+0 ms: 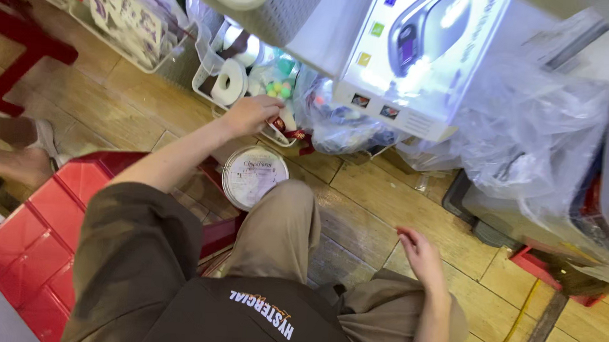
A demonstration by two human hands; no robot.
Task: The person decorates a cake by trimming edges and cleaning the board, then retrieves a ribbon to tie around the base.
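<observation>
My left hand [250,113] reaches forward to a clear plastic bin [206,80] on the floor. Its fingers curl down over the bin's front rim among small items, next to a small red and white packet [279,124]. Whether it grips anything is hidden by the fingers. The bin holds a white tape roll [228,82] and small coloured balls [278,89]. A round tin with a white lid [253,176] sits just below that hand, by my left knee. My right hand [419,253] hovers over my right knee, fingers loosely apart and holding nothing.
I sit on a red plastic stool [32,246] on a wooden floor. A large white appliance box [417,51] and crumpled clear plastic bags [533,121] stand ahead and to the right. Another person's leg [9,156] is at the left, and a yellow cable [513,325] lies at lower right.
</observation>
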